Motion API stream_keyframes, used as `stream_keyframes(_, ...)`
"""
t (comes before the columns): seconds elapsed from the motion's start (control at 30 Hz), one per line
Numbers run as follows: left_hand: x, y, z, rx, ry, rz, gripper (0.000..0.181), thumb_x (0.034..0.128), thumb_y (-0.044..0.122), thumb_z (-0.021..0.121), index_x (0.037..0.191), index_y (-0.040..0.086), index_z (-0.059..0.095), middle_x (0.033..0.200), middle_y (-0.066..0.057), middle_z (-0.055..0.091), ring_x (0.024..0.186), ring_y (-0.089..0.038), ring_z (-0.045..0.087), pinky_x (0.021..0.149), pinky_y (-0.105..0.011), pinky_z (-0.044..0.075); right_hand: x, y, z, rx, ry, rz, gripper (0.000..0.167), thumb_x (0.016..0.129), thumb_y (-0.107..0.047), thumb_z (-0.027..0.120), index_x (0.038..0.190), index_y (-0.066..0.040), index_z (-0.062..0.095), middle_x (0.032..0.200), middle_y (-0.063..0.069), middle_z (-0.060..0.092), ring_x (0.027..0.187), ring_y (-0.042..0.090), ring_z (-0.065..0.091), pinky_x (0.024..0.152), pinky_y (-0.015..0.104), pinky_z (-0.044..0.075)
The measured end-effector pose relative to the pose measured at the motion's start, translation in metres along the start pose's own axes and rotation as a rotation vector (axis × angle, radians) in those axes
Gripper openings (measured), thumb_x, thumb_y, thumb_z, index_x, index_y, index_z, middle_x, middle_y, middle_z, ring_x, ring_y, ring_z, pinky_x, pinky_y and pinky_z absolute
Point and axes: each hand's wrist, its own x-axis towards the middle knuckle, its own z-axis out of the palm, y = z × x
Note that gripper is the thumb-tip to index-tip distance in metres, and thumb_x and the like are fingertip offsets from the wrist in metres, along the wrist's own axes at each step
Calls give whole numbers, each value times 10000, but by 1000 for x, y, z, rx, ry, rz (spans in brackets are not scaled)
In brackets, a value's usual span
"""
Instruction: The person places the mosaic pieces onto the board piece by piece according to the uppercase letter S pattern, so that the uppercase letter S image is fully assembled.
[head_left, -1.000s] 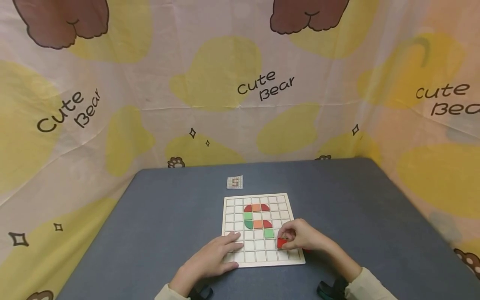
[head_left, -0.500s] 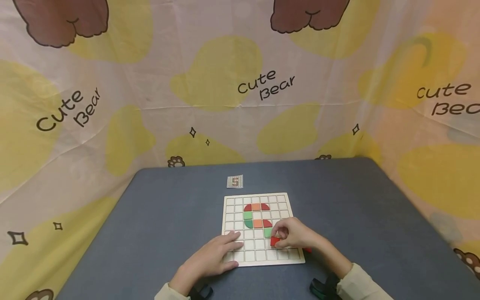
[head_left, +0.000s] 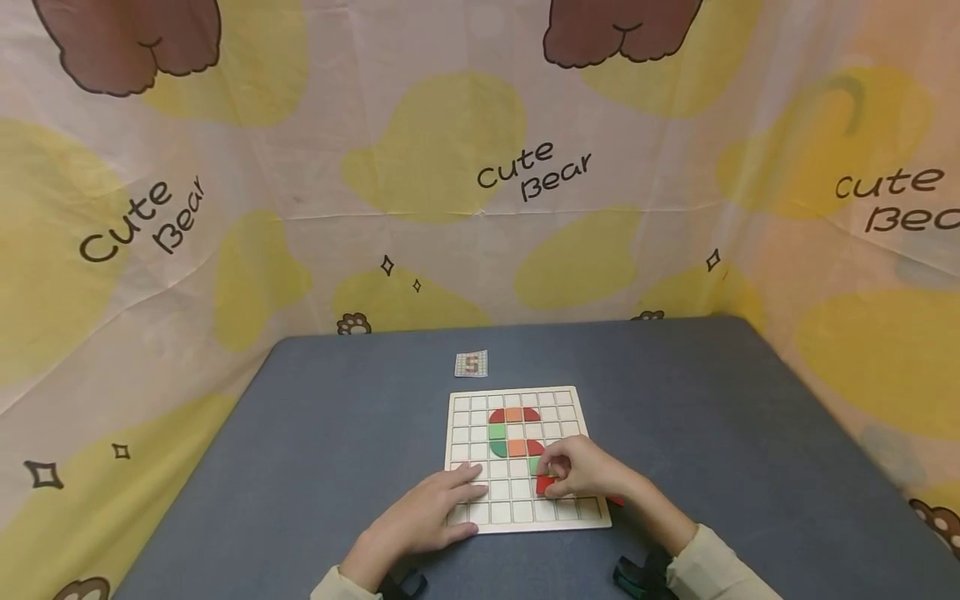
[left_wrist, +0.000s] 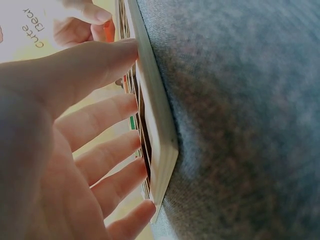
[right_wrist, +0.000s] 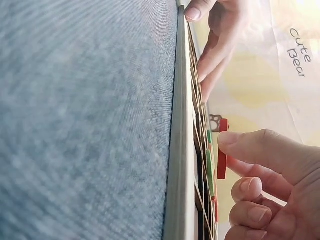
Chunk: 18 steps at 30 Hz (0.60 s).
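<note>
A pale wooden grid board [head_left: 517, 523] lies on the table. My right hand [head_left: 588, 467] pinches a red square tile [head_left: 543, 485] between thumb and fingers, over the board just below a light green tile [head_left: 534, 465]. In the right wrist view the red tile [right_wrist: 222, 167] is edge-on, slightly off the board's face. My left hand [head_left: 423, 510] rests with fingers spread on the board's left side; its thumb touches the front edge in the left wrist view. Higher on the board, red quarter-rounds [head_left: 531, 414], orange squares [head_left: 517, 448], and green pieces [head_left: 497, 432] form a curved figure.
A small card [head_left: 471, 364] printed with a similar figure on a grid lies behind the board. Another red piece [head_left: 617, 501] shows partly under my right wrist, beside the board's right edge. A patterned cloth [head_left: 435, 150] hangs around the blue-grey table [head_left: 337, 417].
My right hand has moved left over the board with the red tile, from nearer the right edge to just below the light green tile. The left hand stays in place.
</note>
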Motion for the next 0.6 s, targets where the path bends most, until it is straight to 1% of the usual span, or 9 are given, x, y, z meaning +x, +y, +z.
stream_keyframes(0.2,-1,2,-2,3,9,16,470,874,370,664,1301,182,607,1451,-62,530,1348,-282,504,1081,-419,451,2,-1,1,-31,-5,19,147,724,-54,786,836,-36,692,598,-87,425,556,-29,371,576,141,361)
stream_keyframes(0.6,-1,2,1,15,26,28,463,870,367,669,1289,177,616,1443,-65,538,1344,-287,509,1075,-419,456,4,-3,4,-71,2,43,143,717,-55,805,815,-61,701,585,-80,430,548,-20,366,551,138,350)
